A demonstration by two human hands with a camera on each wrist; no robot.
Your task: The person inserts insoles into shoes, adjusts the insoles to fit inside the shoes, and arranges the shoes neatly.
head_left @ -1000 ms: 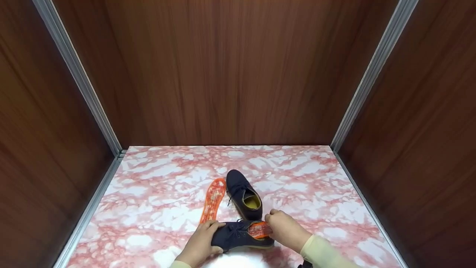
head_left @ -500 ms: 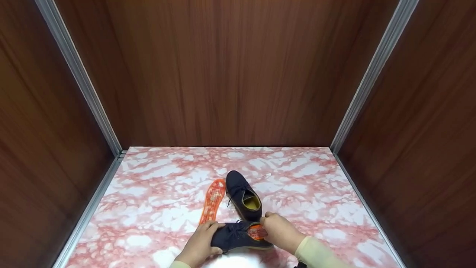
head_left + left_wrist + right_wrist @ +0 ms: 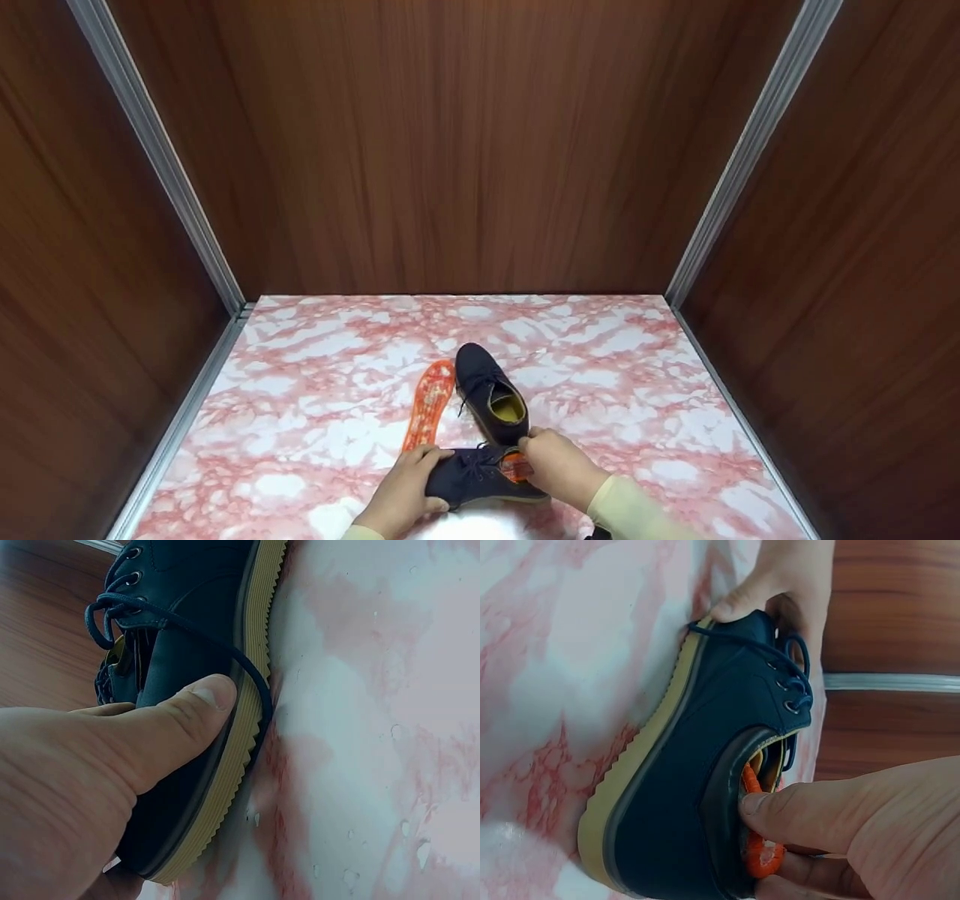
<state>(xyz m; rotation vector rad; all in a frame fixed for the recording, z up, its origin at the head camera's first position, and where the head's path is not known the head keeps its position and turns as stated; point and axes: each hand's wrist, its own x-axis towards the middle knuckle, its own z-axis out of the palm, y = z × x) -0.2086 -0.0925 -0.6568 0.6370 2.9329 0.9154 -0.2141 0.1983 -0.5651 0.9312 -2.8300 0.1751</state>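
My two hands work at the near shoe (image 3: 466, 480), an orange insole (image 3: 514, 466) partly inside it.
My left hand (image 3: 405, 484) grips the toe at the left; my right hand (image 3: 562, 466) pinches the insole at the heel opening on the right. The head view hides that pinch; the right wrist view shows the insole's end between thumb and fingers, and the left wrist view a lace (image 3: 265, 703) over the ridged tan sole (image 3: 259, 615). Farther off, a second insole (image 3: 429, 405) lies left of the far shoe (image 3: 477, 373), whose opening shows yellow lining (image 3: 508, 409).
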